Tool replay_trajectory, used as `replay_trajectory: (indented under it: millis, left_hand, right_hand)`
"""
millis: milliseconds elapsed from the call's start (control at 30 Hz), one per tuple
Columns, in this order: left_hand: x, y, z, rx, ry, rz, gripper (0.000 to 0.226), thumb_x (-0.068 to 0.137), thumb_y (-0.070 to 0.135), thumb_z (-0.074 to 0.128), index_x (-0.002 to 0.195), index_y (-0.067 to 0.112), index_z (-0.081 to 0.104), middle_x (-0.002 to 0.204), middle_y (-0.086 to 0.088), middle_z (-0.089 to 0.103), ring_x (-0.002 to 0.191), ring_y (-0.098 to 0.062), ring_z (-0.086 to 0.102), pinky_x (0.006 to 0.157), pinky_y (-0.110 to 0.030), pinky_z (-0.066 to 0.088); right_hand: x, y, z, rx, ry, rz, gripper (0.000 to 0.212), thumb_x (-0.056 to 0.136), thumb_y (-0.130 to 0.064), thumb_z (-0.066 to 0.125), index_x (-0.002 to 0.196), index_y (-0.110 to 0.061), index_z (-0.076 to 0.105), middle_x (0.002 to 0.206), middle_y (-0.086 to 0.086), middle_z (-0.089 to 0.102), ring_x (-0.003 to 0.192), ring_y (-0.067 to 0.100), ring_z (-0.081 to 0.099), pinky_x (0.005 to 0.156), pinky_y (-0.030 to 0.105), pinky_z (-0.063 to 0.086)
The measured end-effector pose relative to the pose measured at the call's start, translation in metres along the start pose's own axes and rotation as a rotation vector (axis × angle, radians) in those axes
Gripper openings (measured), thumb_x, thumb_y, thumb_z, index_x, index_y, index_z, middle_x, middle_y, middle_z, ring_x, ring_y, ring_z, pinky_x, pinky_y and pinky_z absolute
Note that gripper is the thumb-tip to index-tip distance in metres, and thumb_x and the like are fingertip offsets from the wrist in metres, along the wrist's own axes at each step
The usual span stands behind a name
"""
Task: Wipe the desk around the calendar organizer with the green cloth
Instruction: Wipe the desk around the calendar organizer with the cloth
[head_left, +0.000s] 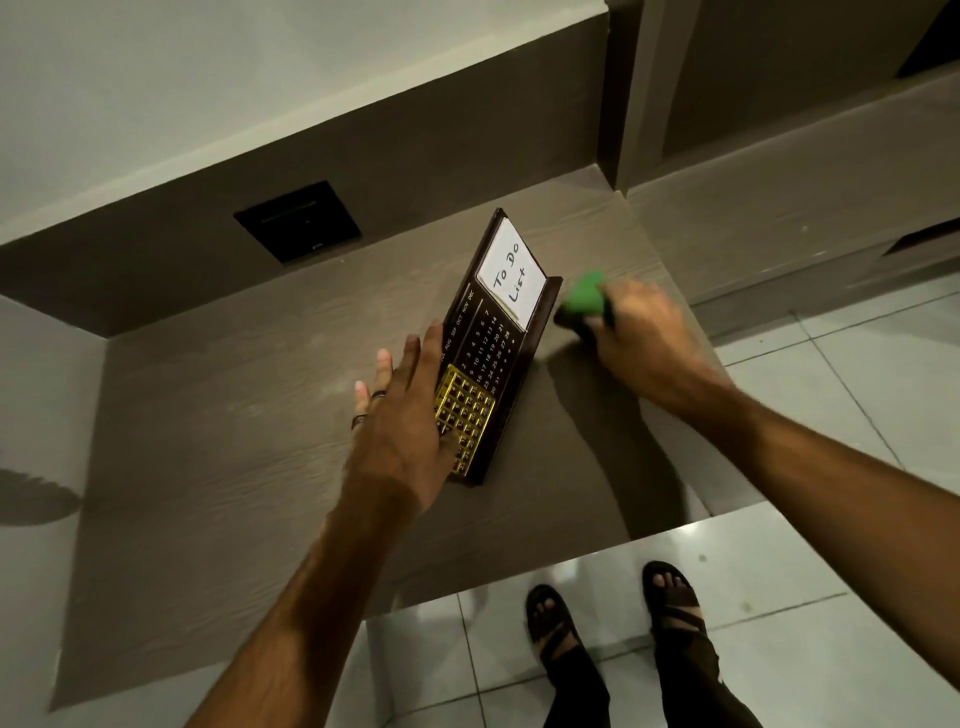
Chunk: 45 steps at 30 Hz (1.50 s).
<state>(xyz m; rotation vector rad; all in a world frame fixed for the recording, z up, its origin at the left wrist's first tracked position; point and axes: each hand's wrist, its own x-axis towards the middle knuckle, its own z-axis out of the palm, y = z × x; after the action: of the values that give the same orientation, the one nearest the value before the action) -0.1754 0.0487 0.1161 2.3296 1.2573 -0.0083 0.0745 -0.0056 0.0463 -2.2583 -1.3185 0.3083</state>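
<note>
A dark brown calendar organizer (493, 343) stands tilted on the grey-brown desk (234, 441), with a white "To Do List" note at its far end and a gold grid frame at its near end. My left hand (405, 421) lies flat against its left side, fingers spread, the thumb over the gold frame. My right hand (639, 332) is closed on a bunched green cloth (584, 296), pressed on the desk just right of the organizer's far end. Part of the cloth is hidden under my fingers.
A black wall plate (298, 221) is set in the brown back panel behind the desk. The desk's right edge (696, 332) runs close to my right hand, with tiled floor beyond. My sandalled feet (613, 618) stand below the front edge.
</note>
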Motion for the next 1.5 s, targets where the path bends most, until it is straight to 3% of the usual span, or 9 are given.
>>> replay_trajectory:
  millis: [233,333,500,600,767,833,967,1200,1500]
  left_hand:
    - [0.015,0.005,-0.009,0.161,0.019,0.108,0.112,0.081,0.042,0.070,0.150,0.027,-0.018,0.159,0.003,-0.021,0.144,-0.019,-0.023,0.118,-0.045,-0.010]
    - [0.023,0.009,-0.008,0.197,-0.039,0.143,0.116,0.081,0.026,0.073,0.150,0.022,-0.020,0.160,0.001,-0.023,0.145,-0.020,-0.023,0.119,-0.043,-0.009]
    - [0.024,0.008,-0.005,0.094,-0.029,0.149,0.113,0.078,0.001,0.070,0.152,0.019,-0.014,0.162,0.001,-0.016,0.147,-0.023,-0.017,0.122,-0.049,-0.001]
    - [0.025,0.006,-0.004,0.057,-0.023,0.149,0.114,0.076,-0.003,0.069,0.153,0.018,-0.012,0.163,-0.001,-0.012,0.148,-0.026,-0.014,0.122,-0.051,0.001]
    - [0.027,0.002,-0.002,0.010,-0.022,0.169,0.116,0.074,0.007,0.075,0.153,0.016,-0.009,0.163,-0.003,-0.009,0.148,-0.027,-0.011,0.121,-0.052,0.001]
    - [0.027,0.001,-0.002,0.012,-0.018,0.165,0.117,0.073,0.001,0.074,0.153,0.018,-0.010,0.163,-0.001,-0.009,0.148,-0.026,-0.011,0.122,-0.053,0.003]
    - [0.024,0.003,-0.003,0.050,-0.020,0.164,0.117,0.074,-0.001,0.072,0.153,0.018,-0.012,0.163,0.000,-0.011,0.149,-0.025,-0.012,0.122,-0.053,0.006]
    - [0.023,0.008,-0.007,0.075,-0.034,0.174,0.112,0.078,0.007,0.074,0.153,0.013,-0.009,0.163,-0.001,-0.009,0.150,-0.023,-0.009,0.122,-0.050,0.012]
    - [0.030,0.005,-0.001,0.035,0.004,0.136,0.117,0.074,0.003,0.075,0.154,0.018,-0.009,0.164,0.003,-0.006,0.150,-0.018,-0.007,0.122,-0.050,0.012]
  right_hand:
    - [0.007,-0.010,-0.029,1.290,0.152,0.461,0.043,0.083,0.001,0.069,0.123,0.004,0.054,0.108,0.015,0.071,0.098,0.026,0.070,0.089,0.048,0.056]
    - [-0.009,-0.013,-0.023,1.110,0.034,0.255,0.055,0.077,0.015,0.064,0.128,0.000,0.050,0.110,0.012,0.068,0.101,0.021,0.068,0.091,0.040,0.055]
    - [-0.010,-0.019,-0.001,0.268,-0.200,-0.402,0.053,0.078,0.005,0.066,0.128,-0.015,0.059,0.125,0.005,0.064,0.116,0.019,0.055,0.101,0.044,0.045]
    - [-0.007,-0.016,-0.006,0.074,-0.176,-0.480,0.050,0.076,0.002,0.066,0.121,-0.021,0.064,0.126,0.006,0.062,0.121,0.030,0.050,0.099,0.056,0.042]
    - [-0.039,-0.026,0.015,-0.179,-0.081,-1.047,0.037,0.087,-0.021,0.055,0.122,-0.023,0.064,0.129,-0.001,0.065,0.130,0.033,0.050,0.110,0.050,0.029]
    - [-0.023,-0.010,0.019,-0.203,0.110,-1.005,0.031,0.093,-0.021,0.055,0.121,-0.022,0.067,0.123,0.002,0.069,0.120,0.030,0.060,0.108,0.053,0.037]
    - [0.021,0.021,0.004,0.018,0.066,-0.524,0.033,0.093,-0.018,0.060,0.126,-0.012,0.063,0.127,0.015,0.064,0.119,0.031,0.059,0.105,0.054,0.041]
    - [-0.036,-0.014,0.028,-0.041,-0.129,-0.991,0.030,0.079,0.000,0.074,0.109,-0.007,0.073,0.118,0.013,0.070,0.114,0.039,0.062,0.100,0.057,0.044]
    - [0.058,0.001,0.000,0.016,-0.002,-0.525,0.028,0.084,-0.010,0.051,0.107,-0.008,0.068,0.110,0.014,0.070,0.102,0.034,0.062,0.087,0.048,0.045]
